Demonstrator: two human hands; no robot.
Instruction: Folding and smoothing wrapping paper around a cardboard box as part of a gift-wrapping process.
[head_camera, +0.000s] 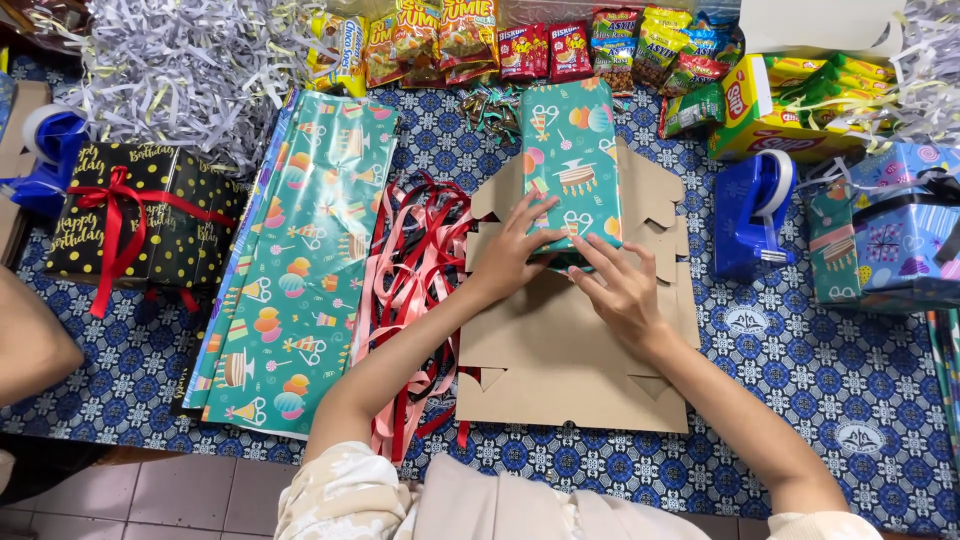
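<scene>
Teal-wrapped box (570, 170) on flat brown cardboard (570, 360); top face covered; near end flap unsealed, judged unfinished; left hand (515, 250), right hand (620, 285) fingers spread, pressing paper; blue tape dispenser (750, 210) untouched nearby.

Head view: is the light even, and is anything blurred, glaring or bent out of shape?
Head view: light is soft and even, with faint shadows under the left hand and right hand on the teal wrapped box; focus is sharp across the flat cardboard sheet; slight sheen on the snack packets; mild wide-angle stretch toward the edges.
</scene>
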